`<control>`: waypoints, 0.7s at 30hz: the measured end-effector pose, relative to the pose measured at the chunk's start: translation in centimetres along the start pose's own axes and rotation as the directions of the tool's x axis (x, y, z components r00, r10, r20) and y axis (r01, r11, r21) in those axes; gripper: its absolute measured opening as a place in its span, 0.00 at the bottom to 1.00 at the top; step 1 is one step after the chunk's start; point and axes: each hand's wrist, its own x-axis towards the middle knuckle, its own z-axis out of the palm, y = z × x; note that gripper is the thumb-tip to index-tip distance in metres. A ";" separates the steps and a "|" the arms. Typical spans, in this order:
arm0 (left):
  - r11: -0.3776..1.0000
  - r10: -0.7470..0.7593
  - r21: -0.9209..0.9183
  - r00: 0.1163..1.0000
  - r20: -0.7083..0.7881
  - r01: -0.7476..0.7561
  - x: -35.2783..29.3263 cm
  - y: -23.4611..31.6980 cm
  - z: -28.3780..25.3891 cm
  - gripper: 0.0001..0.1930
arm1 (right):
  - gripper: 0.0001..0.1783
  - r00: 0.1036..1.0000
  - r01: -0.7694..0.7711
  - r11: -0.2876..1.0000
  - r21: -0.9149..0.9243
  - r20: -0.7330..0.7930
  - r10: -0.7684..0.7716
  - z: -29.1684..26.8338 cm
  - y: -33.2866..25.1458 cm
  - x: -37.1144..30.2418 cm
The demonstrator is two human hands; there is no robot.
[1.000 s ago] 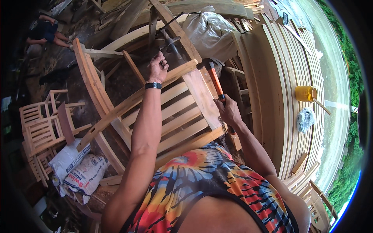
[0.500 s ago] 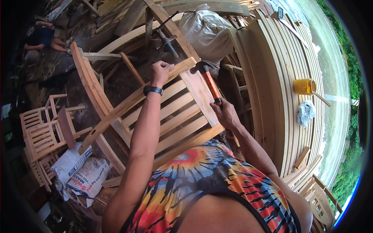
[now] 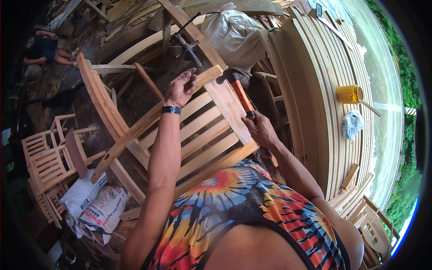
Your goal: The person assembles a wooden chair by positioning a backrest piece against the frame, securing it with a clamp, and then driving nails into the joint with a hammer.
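Note:
My right hand [image 3: 260,129] grips a claw hammer [image 3: 243,95] by its orange and black handle. The hammer's dark head points away from me, beside the end of a wooden rail [image 3: 145,118]. Over that rail is my left hand [image 3: 181,90], palm turned partly up and fingers curled with thumb and fingertips together. Whatever is between them, if anything, is too small to make out. Below both hands lies a slatted wooden frame [image 3: 208,135] with a wide pale end board [image 3: 225,100], close against my shirt.
A screw clamp [image 3: 189,50] sits on a beam beyond my left hand. Stacked planks [image 3: 310,103] fill the right, bearing a yellow container [image 3: 349,94] and a clear plastic bag [image 3: 352,125]. Wooden chairs [image 3: 50,155] and sacks [image 3: 105,209] stand left; a person [image 3: 45,48] is far left.
My left hand has rotated, turning its palm and curled fingers more upward. The hammer stays in my right hand, nearly in place. The whole view has shifted slightly.

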 end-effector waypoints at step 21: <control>0.292 0.519 0.901 0.844 0.133 -0.321 1.7 -2.5 1.1 0.13 | 0.17 0.991 0.031 0.999 0.039 0.129 -0.036 -2.4 -4.2 1.1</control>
